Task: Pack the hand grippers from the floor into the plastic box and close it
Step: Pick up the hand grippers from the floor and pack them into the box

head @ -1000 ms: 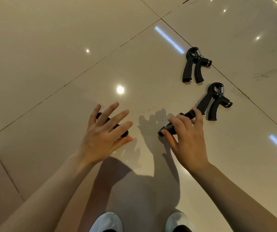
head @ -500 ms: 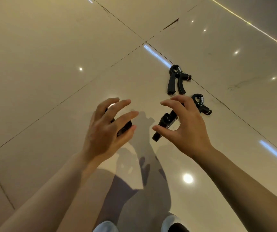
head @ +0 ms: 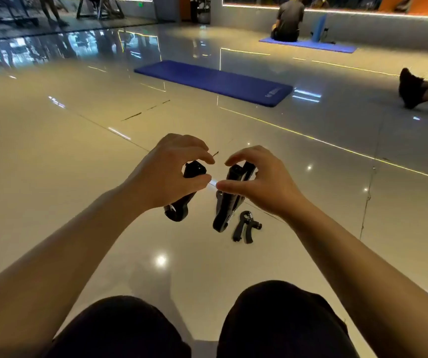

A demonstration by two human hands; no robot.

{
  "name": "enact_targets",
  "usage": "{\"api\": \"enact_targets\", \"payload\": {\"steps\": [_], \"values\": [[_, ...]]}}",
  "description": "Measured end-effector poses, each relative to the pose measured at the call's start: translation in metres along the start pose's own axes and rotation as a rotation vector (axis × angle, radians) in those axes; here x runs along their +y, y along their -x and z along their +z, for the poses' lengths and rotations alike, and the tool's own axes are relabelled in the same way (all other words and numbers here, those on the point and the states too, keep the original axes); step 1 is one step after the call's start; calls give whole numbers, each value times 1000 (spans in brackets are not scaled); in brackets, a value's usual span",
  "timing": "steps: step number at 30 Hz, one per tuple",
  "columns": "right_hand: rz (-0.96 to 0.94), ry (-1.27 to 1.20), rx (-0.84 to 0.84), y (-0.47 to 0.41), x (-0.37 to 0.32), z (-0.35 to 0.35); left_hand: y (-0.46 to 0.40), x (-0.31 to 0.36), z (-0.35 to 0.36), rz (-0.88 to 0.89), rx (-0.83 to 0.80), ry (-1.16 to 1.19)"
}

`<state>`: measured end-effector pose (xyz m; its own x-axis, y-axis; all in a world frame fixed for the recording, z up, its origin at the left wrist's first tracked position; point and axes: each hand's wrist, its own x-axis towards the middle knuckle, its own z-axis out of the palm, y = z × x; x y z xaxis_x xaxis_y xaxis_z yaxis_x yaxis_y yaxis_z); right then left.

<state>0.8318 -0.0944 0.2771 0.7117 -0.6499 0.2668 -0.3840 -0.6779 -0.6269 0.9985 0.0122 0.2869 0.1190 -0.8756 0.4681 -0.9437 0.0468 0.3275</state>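
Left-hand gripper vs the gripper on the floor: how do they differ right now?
1. The left-hand gripper is lifted, held in the left hand; the floor gripper lies on the tiles, untouched.
2. The held one is partly hidden by fingers; the floor one shows whole, both handles and spring.
3. The held one hangs loop end down; the floor one lies flat.
Both are black.

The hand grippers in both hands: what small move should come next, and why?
Probably carry them toward the plastic box, which is not in view. The left hand grips one hand gripper and the right hand another, both off the floor. A third gripper lies on the tiles, with no hand free for it.
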Motion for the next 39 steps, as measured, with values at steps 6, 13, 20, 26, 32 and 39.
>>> {"api": "enact_targets", "payload": {"steps": [6,13,20,26,32,39], "values": [[95,-37,149,91,-11,-63,17,107,-10,70,113,36],[207,55,289,208,-2,-131,72,205,20,106,97,165],[424,133,444,329,8,-176,84,298,59,195,57,335],[607,227,535,426,-11,-198,97,375,77,420,-51,494],[776,329,570,477,-41,-237,118,423,89,576,-219,649],[933,279,532,540,-12,-237,138,480,133,699,-368,695]]}}
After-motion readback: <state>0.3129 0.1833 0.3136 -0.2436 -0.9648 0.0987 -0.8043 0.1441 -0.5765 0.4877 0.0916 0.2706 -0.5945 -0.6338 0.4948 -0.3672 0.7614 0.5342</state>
